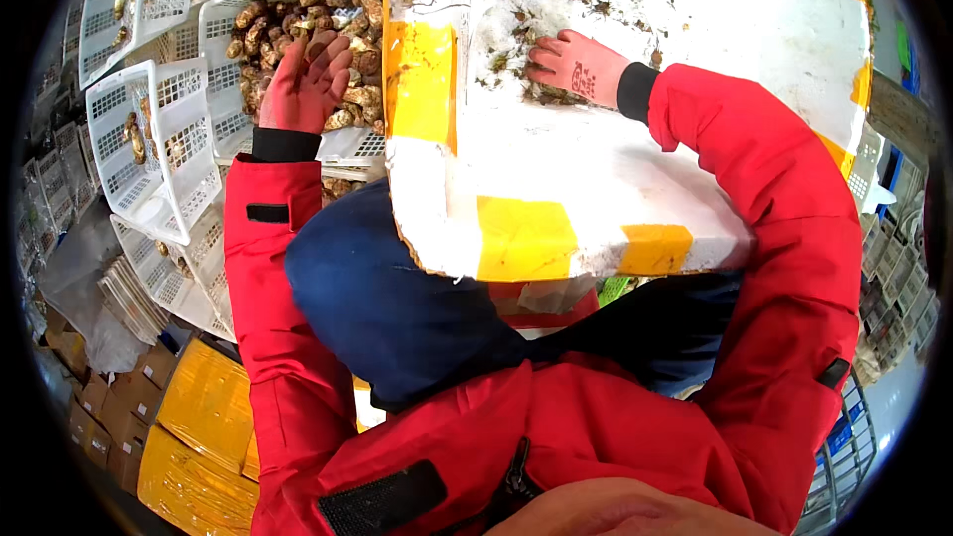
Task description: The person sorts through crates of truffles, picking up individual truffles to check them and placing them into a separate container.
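Our left grip (306,87) hangs apart by mushrooms (254,38); our right grip (576,67) over the white box (596,159), closure we can't tell!

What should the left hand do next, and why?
Perhaps turn the left hand palm down and reach for one of the brown mushrooms. It seems empty, palm up, and it's right over the white crate that holds lots of them.

Bright centre, blown-out whites, fisheye-bent edges
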{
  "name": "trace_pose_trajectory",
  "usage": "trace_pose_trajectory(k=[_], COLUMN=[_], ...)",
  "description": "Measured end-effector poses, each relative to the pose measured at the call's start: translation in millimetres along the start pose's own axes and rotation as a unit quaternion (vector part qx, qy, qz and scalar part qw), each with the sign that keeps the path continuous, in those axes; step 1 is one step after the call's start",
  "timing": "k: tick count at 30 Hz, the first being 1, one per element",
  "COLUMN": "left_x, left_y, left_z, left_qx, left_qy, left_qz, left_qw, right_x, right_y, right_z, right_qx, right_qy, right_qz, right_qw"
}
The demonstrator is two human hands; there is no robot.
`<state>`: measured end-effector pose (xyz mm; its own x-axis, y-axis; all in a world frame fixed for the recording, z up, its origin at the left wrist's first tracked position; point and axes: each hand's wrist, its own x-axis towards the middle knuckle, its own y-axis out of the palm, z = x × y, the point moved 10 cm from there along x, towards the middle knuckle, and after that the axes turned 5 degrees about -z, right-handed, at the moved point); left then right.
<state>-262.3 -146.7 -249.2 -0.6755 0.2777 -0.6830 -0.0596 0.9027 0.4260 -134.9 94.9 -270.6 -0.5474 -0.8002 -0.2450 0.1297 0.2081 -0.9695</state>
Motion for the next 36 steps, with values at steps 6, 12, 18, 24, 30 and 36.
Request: trace_pose_trajectory(k=[6,12,18,24,30,36], left_x=[4,4,12,17,14,11], left_y=[22,-14,-27,-20,-16,-5], left_z=[22,21,25,37,30,57], left_qx=[-0.052,-0.069,-0.133,-0.158,-0.18,-0.107], left_qy=[-0.074,-0.062,-0.081,-0.083,-0.06,-0.046], left_qz=[0.08,0.055,0.048,0.078,0.107,0.106], left_qw=[0.993,0.994,0.987,0.981,0.976,0.988], right_x=[3,-80,-133,-23,-71,-51], right_y=[7,-22,-82,-29,28,47], right_z=[-35,-243,-270,-38,-123,-149], right_qx=[0.094,0.201,-0.113,0.242,0.25,0.235], right_qy=[0.084,0.436,0.465,0.107,0.445,0.473], right_qz=[-0.027,-0.194,-0.288,0.158,0.072,0.077], right_qw=[0.992,0.855,0.83,0.951,0.857,0.846])
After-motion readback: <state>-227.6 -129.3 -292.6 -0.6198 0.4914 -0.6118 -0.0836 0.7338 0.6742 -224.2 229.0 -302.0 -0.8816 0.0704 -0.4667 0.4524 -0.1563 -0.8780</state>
